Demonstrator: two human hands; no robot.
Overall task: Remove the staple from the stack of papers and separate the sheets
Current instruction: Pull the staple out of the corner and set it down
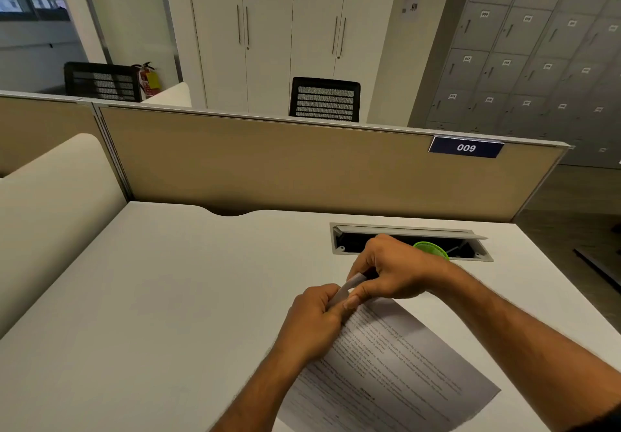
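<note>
Both the left hand (314, 317) and the right hand (391, 272) pinch the far corner of the stack of papers (386, 364), lifted off the desk (151, 297). The sheets are light, thin and easy to tear (the staple is hidden), so it is best to hold close beside the corner.

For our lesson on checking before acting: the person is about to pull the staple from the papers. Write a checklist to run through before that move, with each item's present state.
1. Left hand grips the stack's top corner: ok.
2. Right hand pinches the same lifted corner: ok.
3. Staple visible and reachable: cannot tell, fingers hide it.
4. Rest of the papers lies flat on the desk: ok.
5. Staple remover in use: cannot tell; no tool shows.
6. Green object by the cable tray is clear of the papers: ok.
</note>
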